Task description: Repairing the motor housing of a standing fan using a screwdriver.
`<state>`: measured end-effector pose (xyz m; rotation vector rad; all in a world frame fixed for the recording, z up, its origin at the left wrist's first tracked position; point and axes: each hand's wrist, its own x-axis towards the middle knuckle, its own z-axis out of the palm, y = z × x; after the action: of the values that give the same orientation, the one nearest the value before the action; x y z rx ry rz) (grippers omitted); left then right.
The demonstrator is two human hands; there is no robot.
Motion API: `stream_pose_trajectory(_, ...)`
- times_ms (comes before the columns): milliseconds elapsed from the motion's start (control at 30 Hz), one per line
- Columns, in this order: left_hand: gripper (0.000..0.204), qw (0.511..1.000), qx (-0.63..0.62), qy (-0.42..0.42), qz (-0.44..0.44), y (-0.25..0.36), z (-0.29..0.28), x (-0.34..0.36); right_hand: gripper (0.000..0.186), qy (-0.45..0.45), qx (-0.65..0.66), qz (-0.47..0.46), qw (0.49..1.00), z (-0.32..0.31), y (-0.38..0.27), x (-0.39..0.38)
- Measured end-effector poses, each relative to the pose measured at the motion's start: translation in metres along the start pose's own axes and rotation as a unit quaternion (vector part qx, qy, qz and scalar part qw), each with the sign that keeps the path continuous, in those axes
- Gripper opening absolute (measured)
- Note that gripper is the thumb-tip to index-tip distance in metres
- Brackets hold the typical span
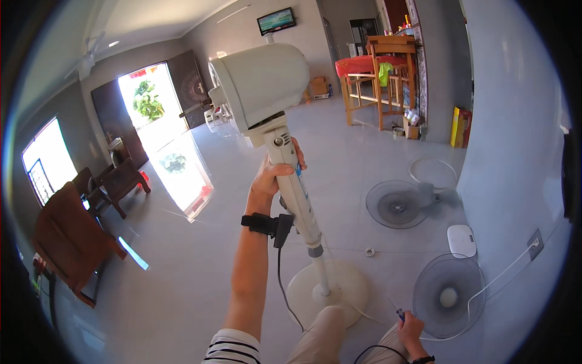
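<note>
In the middle stands a cream pedestal fan with its motor housing (264, 82) bare of guard and blades. My left hand (268, 179) is wrapped round the fan's neck (292, 179), just below the housing. The pole runs down to a round cream base (303, 291) on the floor, between my legs and the fan's upper part. Low on the right, my right hand (410, 330) is closed on the handle of a screwdriver (400, 315), its thin shaft pointing up and left. A wire fan guard (448, 273) lies just beyond that hand.
Another guard (382, 206), grey fan blades (445, 195), a white hoop (456, 173) and a small ring (369, 252) lie on the floor. A white scale-like plate (462, 239) rests by the right wall. A white cord reaches the wall socket (535, 244). Wooden chairs (76, 242) stand left.
</note>
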<state>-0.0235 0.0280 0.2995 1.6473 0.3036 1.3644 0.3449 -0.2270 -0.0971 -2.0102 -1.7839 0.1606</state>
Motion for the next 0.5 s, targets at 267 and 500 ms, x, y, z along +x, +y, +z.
stream_pose_trajectory(267, 0.056, 0.991, -0.093, -0.098, -0.017, -0.007, -0.013, 0.010, 0.020, 0.010, -0.011, -0.003, 1.000, -0.010, -0.005, -0.005)
stream_pose_trajectory(500, 0.058, 0.991, -0.083, -0.107, -0.012, -0.008, -0.010, 0.011, 0.021, 0.011, -0.021, 0.006, 1.000, -0.008, 0.000, -0.005)
